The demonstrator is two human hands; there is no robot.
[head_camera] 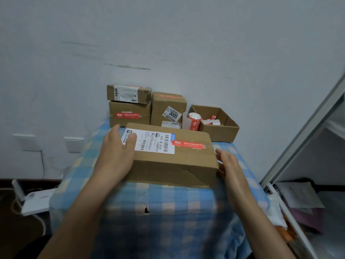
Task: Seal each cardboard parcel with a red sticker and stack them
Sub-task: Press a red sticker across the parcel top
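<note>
A large cardboard parcel (179,163) lies in the middle of the checked table, with a white shipping label and a red sticker (187,144) across its top seam. My left hand (116,156) holds the parcel's left end, thumb on the label. My right hand (228,163) lies flat-fingered against the right end. Behind, a small parcel (128,94) is stacked on a stickered parcel (129,114). A taller parcel (168,109) stands beside them. A roll of red stickers (194,120) stands at the open box's corner.
An open cardboard box (218,131) with sticker scraps sits at the back right. The table's blue checked cloth (168,212) has a small hole near the front. A white shelf unit (308,146) stands close on the right, the wall right behind the parcels.
</note>
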